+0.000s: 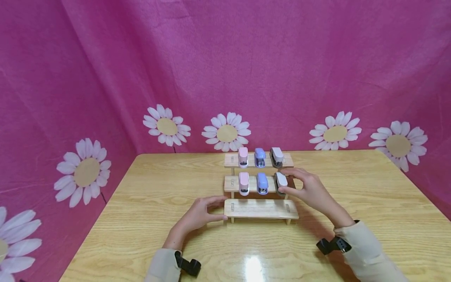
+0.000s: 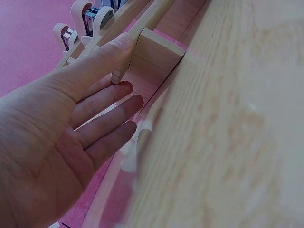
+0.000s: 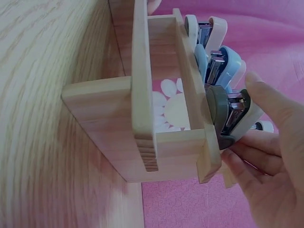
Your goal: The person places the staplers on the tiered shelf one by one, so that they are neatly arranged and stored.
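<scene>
A three-step wooden display rack (image 1: pixel 260 208) stands on the table, its lowest board bare. My left hand (image 1: pixel 198 215) holds the left end of that board, thumb at the front edge and index finger behind it; the other fingers (image 2: pixel 111 126) extend loosely. My right hand (image 1: pixel 311 190) pinches a white-and-grey stapler (image 1: pixel 281 182) at the right end of the middle board. In the right wrist view this stapler (image 3: pixel 219 114) sits at the board's end between thumb and fingers. Beside it on the middle board are a blue stapler (image 1: pixel 262 183) and a pink stapler (image 1: pixel 244 183).
The top board carries another pink stapler (image 1: pixel 243 156), blue stapler (image 1: pixel 260 157) and white-and-grey stapler (image 1: pixel 276 156). A wooden table (image 1: pixel 158 184) lies under the rack. Behind it hangs a pink curtain (image 1: pixel 246 70) printed with daisies.
</scene>
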Demonstrator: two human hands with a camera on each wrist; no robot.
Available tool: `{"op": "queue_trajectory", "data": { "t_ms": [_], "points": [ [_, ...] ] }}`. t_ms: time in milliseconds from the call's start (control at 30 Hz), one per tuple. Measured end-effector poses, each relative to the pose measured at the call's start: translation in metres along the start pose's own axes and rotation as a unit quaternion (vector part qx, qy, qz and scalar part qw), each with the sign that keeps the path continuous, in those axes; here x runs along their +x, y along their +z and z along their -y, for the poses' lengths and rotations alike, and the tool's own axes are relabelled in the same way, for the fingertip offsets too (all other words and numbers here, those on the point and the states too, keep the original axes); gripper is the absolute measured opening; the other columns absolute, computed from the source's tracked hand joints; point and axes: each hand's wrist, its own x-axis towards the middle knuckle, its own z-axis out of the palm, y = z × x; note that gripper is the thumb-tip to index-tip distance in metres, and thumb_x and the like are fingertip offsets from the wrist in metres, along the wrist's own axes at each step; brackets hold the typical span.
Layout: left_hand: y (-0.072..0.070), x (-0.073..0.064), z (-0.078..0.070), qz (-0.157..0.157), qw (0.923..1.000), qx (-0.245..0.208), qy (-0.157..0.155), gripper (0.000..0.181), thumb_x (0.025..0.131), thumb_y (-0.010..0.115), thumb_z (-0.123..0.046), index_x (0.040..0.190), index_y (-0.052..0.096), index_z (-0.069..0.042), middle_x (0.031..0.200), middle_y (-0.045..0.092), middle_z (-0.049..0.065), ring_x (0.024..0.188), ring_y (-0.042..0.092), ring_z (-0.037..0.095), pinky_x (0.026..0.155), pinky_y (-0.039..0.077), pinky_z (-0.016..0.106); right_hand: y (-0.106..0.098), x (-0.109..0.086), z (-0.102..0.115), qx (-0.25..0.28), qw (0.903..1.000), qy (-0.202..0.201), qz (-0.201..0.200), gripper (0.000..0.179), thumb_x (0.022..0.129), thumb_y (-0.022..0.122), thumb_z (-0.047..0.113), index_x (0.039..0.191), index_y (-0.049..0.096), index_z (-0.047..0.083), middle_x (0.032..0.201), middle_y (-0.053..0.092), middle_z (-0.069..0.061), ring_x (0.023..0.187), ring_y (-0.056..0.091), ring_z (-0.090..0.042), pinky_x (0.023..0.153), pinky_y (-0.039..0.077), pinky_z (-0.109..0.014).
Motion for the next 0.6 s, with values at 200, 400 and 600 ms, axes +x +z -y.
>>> {"op": "queue_trajectory", "data": {
  "t_ms": [200, 400, 600],
  "points": [
    [0.0, 0.0, 0.0, 0.0, 1.0, -0.003, 0.001, 0.059, 0.083, 0.078, -0.032, 0.135, 0.059, -0.011, 0.134, 0.064, 0.01, 0.122, 0.063, 0.025, 0.109, 0.047, 0.046, -0.002, -0.001, 0.0, -0.007, 0.9995, -0.026, -0.015, 0.052, 0.075, 0.084, 0.015, 0.122, 0.066, 0.004, 0.126, 0.067, -0.013, 0.115, 0.064, -0.03, 0.095, 0.053, -0.049],
    [-0.001, 0.0, -0.004, 0.009, 0.9999, 0.008, 0.0, 0.06, 0.083, 0.078, -0.031, 0.136, 0.058, -0.009, 0.135, 0.063, 0.01, 0.123, 0.062, 0.025, 0.109, 0.047, 0.044, -0.012, -0.004, -0.005, 0.0, 0.9995, 0.001, -0.032, 0.044, 0.082, 0.079, 0.016, 0.123, 0.066, 0.008, 0.123, 0.068, -0.008, 0.109, 0.065, -0.025, 0.091, 0.055, -0.033],
    [-0.01, -0.005, -0.013, 0.007, 0.9992, 0.038, -0.014, 0.055, 0.087, 0.074, -0.03, 0.136, 0.058, -0.009, 0.136, 0.062, 0.01, 0.125, 0.06, 0.029, 0.108, 0.049, 0.046, -0.018, -0.006, -0.009, -0.002, 0.9965, 0.029, -0.079, 0.03, 0.09, 0.07, 0.014, 0.12, 0.067, 0.006, 0.121, 0.068, -0.011, 0.11, 0.062, -0.024, 0.093, 0.046, -0.014]
  ]
}}
